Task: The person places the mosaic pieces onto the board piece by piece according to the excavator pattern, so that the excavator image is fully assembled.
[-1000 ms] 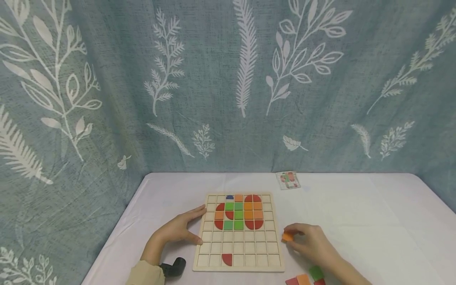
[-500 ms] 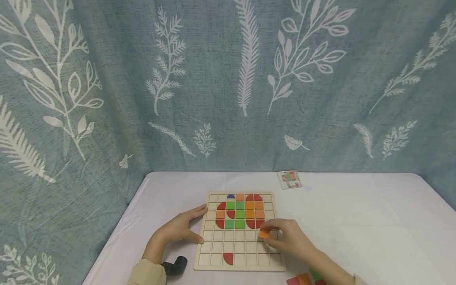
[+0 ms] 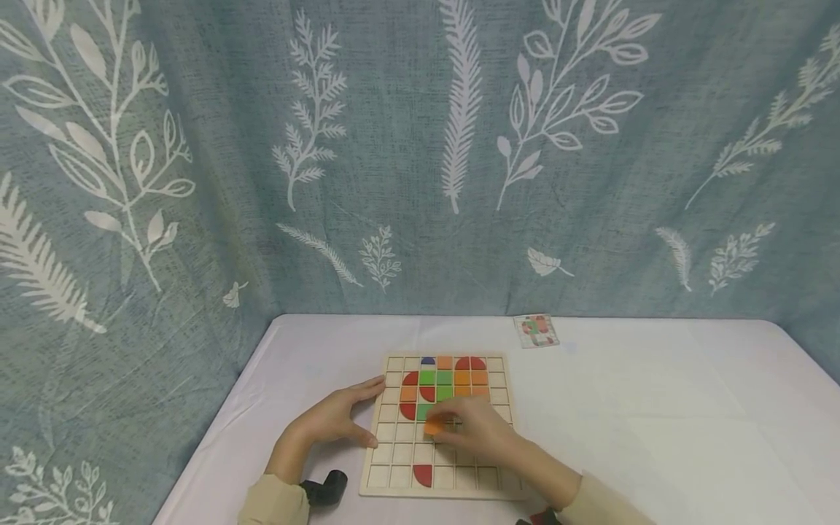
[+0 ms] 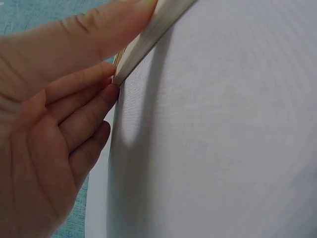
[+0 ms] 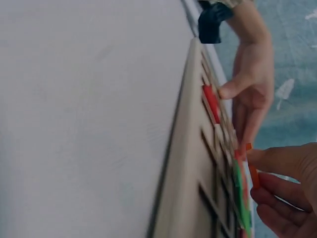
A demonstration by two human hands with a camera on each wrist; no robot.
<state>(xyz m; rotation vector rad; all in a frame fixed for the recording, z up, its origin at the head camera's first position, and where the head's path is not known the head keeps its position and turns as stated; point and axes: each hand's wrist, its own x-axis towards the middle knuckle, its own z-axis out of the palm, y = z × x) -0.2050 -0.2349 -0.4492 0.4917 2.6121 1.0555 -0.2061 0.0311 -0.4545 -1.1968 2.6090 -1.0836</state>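
Note:
My right hand [image 3: 482,430] pinches an orange square tile [image 3: 433,428] between thumb and fingers, over the middle of a wooden grid board [image 3: 383,453]. In the right wrist view the tile [image 5: 254,174] stands on edge in the fingertips, close over the board. Along the board's left edge rests my left hand [image 3: 331,421], thumb and fingers spread apart; the left wrist view has its fingertips against the board's side [image 4: 143,47]. Green, orange and red tiles fill cells in the upper half, some hidden behind my right hand. One red quarter-round tile [image 3: 423,475] lies in the bottom row.
A small pattern card [image 3: 537,331] lies at the back of the white table [image 3: 656,408]. Beside my left forearm is a black wrist device [image 3: 327,488]. Past the table's back edge hangs a leaf-print curtain [image 3: 394,146].
My right hand has carried the orange tile leftward from beside the board to over its middle. The left hand keeps its place at the edge. Loose tiles at front right are now mostly hidden.

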